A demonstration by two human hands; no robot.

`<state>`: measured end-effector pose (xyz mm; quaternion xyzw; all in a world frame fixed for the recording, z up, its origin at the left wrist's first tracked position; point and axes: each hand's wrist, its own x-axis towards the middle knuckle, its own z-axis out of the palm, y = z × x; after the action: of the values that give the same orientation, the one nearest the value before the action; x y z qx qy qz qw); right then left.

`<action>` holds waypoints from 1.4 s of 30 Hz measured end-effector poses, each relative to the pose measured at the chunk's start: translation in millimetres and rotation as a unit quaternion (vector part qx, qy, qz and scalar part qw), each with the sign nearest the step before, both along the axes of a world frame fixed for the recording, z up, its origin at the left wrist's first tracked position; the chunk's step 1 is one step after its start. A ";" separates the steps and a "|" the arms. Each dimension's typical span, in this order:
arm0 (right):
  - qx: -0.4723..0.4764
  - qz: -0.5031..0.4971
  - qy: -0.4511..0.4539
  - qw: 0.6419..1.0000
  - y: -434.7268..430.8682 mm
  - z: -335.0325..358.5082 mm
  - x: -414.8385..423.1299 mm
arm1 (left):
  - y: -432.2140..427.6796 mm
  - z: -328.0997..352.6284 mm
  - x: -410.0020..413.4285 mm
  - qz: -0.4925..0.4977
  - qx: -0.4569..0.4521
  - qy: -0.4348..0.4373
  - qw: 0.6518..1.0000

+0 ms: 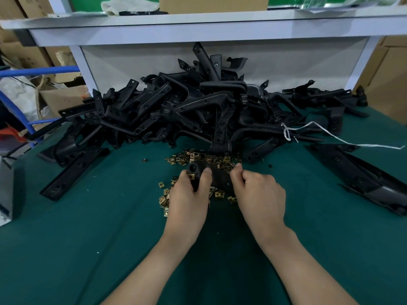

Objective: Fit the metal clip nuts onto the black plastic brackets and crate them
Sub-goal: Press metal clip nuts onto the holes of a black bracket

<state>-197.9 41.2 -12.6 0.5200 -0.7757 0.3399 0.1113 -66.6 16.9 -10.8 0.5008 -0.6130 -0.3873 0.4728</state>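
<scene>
Gripping a black bracket [218, 176], the left hand [189, 194] rests mid-table among loose clip nuts [211, 160]; the right hand [257, 190] curls beside it, grasp unclear.

**Bracket in grip, one nut on**

- Held bracket [220, 175]: black plastic, roughly flat and low over the desk [110, 227], spanning between both grips. Left grip [189, 194] wraps its left end, thumb on top. Right grip [257, 190] curls at its right end; what it pinches is hidden.
- Fitted clip nut [191, 176]: brass-coloured, on the bracket's left end, just beside the left thumb.
- Loose clip nuts [207, 158]: small gold squares scattered on the desk, just beyond the grips, plus under and left of the left grip.
- Bracket heap [198, 111]: tangled black parts piled well beyond the grips. One long bracket [363, 179] lies apart, right of the right grip.
</scene>
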 end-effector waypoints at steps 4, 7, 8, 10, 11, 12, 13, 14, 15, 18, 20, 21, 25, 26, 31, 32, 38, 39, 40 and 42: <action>0.000 0.003 -0.002 1.000 0.2 0.2 -0.2 | -0.5 -0.8 0.2 -0.002 -0.004 -0.007 1.000; 0.000 0.003 -0.004 1.000 0.2 0.8 0.0 | -0.2 -0.4 0.6 -0.007 -0.007 -0.008 1.000; 0.001 0.003 -0.006 1.000 0.4 0.9 -0.2 | 0.1 0.2 0.6 -0.010 -0.007 -0.008 1.000; 0.002 0.002 -0.011 1.000 1.1 0.6 -0.8 | 1.0 1.8 0.4 -0.011 -0.006 -0.001 1.000; 0.003 0.001 -0.016 1.000 1.2 0.5 -1.1 | 1.7 2.7 0.5 -0.011 -0.006 0.007 1.000; 0.003 0.000 -0.022 1.000 1.6 0.7 -1.5 | 2.2 3.7 0.7 -0.011 -0.006 0.016 1.000; 0.001 -0.002 -0.029 1.000 1.7 1.7 -1.5 | 3.1 4.6 1.0 -0.013 -0.004 0.025 1.000; -0.003 -0.004 -0.041 0.999 2.0 3.2 -1.5 | 4.1 5.7 1.3 -0.019 -0.001 0.032 0.999; -0.005 -0.004 -0.058 0.998 2.2 4.8 -1.6 | 5.1 6.3 1.3 -0.027 0.001 0.037 0.999; -0.011 0.017 -0.119 0.993 2.5 6.7 -2.7 | 7.7 8.4 0.5 -0.027 -0.012 0.050 0.998; -0.014 0.061 -0.185 0.981 2.2 6.8 -5.0 | 9.3 10.8 0.9 -0.015 -0.044 0.051 0.998; -0.002 0.091 -0.228 0.970 2.3 7.7 -6.0 | 9.3 12.1 2.4 -0.007 -0.063 0.051 0.997; 0.078 0.226 -0.351 0.906 9.0 16.3 -10.1 | 4.0 22.0 15.8 -0.012 -0.122 0.025 0.992; 0.067 0.250 -0.360 0.896 10.5 18.2 -11.3 | 2.3 24.8 19.4 -0.033 -0.122 0.012 0.992; 0.016 0.395 -0.424 0.815 11.4 24.7 -14.4 | -1.9 31.4 31.9 -0.135 -0.086 -0.005 0.987; 0.020 0.412 -0.437 0.799 10.8 25.0 -13.6 | -1.6 32.2 32.8 -0.148 -0.087 -0.013 0.985; 0.013 0.410 -0.475 0.779 6.1 22.7 -14.3 | -0.1 29.1 30.8 -0.130 -0.103 -0.024 0.986; 0.014 0.406 -0.492 0.770 4.7 21.0 -14.3 | 0.8 27.1 29.4 -0.116 -0.111 -0.019 0.987; 0.016 0.402 -0.510 0.761 3.1 19.1 -14.0 | 1.9 24.9 27.7 -0.104 -0.121 -0.015 0.987; 0.016 0.398 -0.540 0.742 0.5 15.2 -12.5 | 5.4 21.5 23.5 -0.084 -0.142 -0.011 0.986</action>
<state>-210.4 41.7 2.6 0.5126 -0.4339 0.5648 -0.4796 -43.1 22.3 10.7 0.3801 -0.7066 -0.3290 0.4980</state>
